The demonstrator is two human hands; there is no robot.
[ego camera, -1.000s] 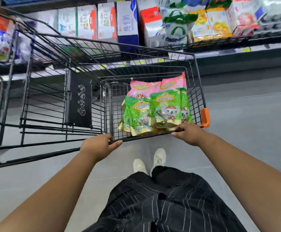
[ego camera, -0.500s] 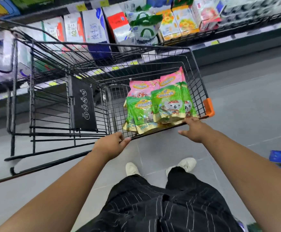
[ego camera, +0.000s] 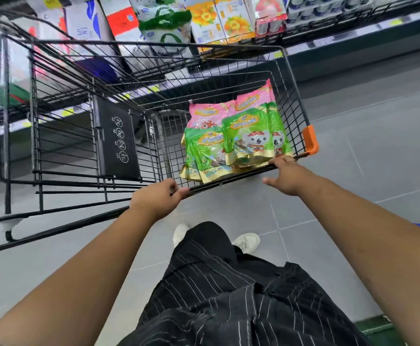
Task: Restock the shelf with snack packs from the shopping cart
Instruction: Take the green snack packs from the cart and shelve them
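Since a second ago: shopping cart (ego camera: 154, 43) swung rightward, shelf (ego camera: 369, 29) goods slid left in view, feet wider apart.
Left hand (ego camera: 156, 199): fingers wrapped round handle bar (ego camera: 229, 179).
Right hand (ego camera: 287, 177): fingers hooked over the bar, thumb free.
Snack packs (ego camera: 241, 136): stacked in cart's near right corner.
Steer with even push and park parallel beside shelf.
Open floor (ego camera: 366, 121) on right; shelf base edge near cart front.

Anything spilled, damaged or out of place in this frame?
Nothing stands out. The snack packs lie overlapped but intact inside the shopping cart, and both the left hand and right hand hold its near rail.
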